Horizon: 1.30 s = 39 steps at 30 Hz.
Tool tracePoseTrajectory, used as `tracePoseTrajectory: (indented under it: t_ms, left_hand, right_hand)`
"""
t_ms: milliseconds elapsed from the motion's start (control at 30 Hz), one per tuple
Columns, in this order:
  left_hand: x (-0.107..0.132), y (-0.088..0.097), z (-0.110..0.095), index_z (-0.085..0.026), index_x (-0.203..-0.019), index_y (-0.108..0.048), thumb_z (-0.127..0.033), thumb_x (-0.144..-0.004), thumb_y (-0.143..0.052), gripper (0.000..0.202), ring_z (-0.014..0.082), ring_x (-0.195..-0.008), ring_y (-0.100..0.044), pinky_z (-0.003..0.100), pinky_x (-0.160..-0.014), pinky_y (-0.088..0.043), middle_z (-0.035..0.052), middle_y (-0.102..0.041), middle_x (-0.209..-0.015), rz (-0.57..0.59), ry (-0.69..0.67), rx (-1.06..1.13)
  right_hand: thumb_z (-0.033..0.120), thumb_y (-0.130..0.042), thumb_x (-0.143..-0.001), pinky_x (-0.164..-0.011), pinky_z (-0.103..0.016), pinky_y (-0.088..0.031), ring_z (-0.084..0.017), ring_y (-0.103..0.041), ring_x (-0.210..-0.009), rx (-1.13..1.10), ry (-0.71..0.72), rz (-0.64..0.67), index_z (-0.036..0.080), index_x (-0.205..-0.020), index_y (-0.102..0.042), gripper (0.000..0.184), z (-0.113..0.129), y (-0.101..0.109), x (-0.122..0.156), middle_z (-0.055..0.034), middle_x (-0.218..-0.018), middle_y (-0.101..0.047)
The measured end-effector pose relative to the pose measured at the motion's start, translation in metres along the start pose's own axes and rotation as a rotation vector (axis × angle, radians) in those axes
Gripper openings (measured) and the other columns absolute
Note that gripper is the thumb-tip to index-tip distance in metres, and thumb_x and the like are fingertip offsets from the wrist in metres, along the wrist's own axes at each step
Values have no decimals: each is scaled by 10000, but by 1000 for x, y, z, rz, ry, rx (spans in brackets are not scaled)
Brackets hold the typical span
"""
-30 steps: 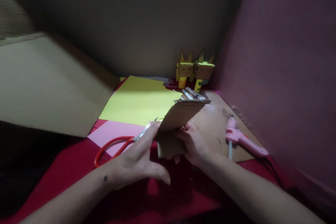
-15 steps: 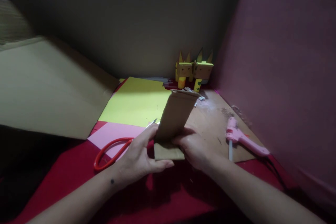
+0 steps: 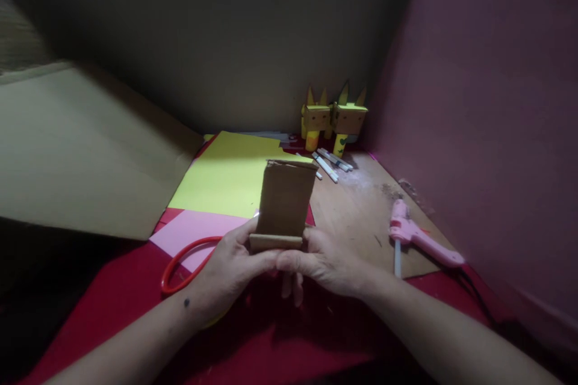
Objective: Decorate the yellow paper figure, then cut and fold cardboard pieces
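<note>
Between my two hands stands a folded piece of cardboard (image 3: 287,198), its tall panel upright and a short flap bent toward me along the bottom. My left hand (image 3: 237,267) grips its lower left side, thumb along the flap's front edge. My right hand (image 3: 323,258) holds the lower right side, and its thumb meets the left thumb below the flap. Some fingertips show underneath; the others are hidden behind the cardboard. Beside my left hand lies a pair of scissors with a red handle (image 3: 169,275), its blades mostly covered by the hand.
Yellow paper (image 3: 221,174) and pink paper (image 3: 192,231) lie on the red cloth (image 3: 271,349). Right are a cardboard sheet (image 3: 352,210) and a pink glue gun (image 3: 413,234). White markers (image 3: 325,167) and yellow eared cardboard figures (image 3: 347,120) sit behind. A large cardboard panel (image 3: 90,150) leans left.
The cardboard has shifted left and turned so its tall panel faces me more squarely. My right hand has moved its thumb to the front flap, against the left thumb.
</note>
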<state>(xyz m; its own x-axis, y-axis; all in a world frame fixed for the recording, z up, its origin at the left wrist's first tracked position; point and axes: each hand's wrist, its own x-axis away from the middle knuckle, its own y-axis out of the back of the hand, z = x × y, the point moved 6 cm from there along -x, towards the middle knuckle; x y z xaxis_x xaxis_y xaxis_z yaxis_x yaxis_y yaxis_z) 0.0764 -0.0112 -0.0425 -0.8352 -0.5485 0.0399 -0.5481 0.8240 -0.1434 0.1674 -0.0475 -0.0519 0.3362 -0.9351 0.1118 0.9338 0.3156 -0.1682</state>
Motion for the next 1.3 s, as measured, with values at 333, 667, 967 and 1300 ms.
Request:
tracePoseTrajectory:
  t_ms: [333, 667, 967, 1300]
  left_hand:
    - [0, -3, -10, -188, -905, -583, -270, -812, -689, 164, 204, -691, -665, 317, -665, -536, 25, -686, -741, 20, -6, -105]
    - [0, 8, 20, -178, -849, -585, -540, -827, -599, 363, 192, -350, -572, 299, -358, -485, -11, -597, -485, -243, -2, 209]
    - [5, 9, 7, -193, -970, -605, -532, -763, -682, 404, 189, -442, -628, 291, -416, -521, 17, -692, -678, -216, 6, 195]
    - [-1, 6, -5, -176, -816, -615, -362, -904, -553, 215, 201, -585, -661, 310, -611, -522, 15, -676, -612, -161, -40, -15]
  right_hand:
    - [419, -613, -829, -367, -179, -414, -81, -508, -395, 94, 26, -223, 166, -798, -578, 258, -1, 6, 0, 50, -520, -543]
    - [448, -454, -935, -358, -163, -400, -77, -493, -411, 223, 63, -185, 191, -796, -501, 296, -6, -15, 0, 56, -536, -497]
    - [478, -463, -919, -313, -158, -391, -79, -489, -363, 163, 87, -172, 182, -858, -547, 313, -6, -16, 2, 65, -501, -499]
    - [581, -501, -865, -259, -156, -305, -74, -485, -300, -35, 79, -237, 116, -849, -675, 497, -4, 12, -4, 21, -492, -605]
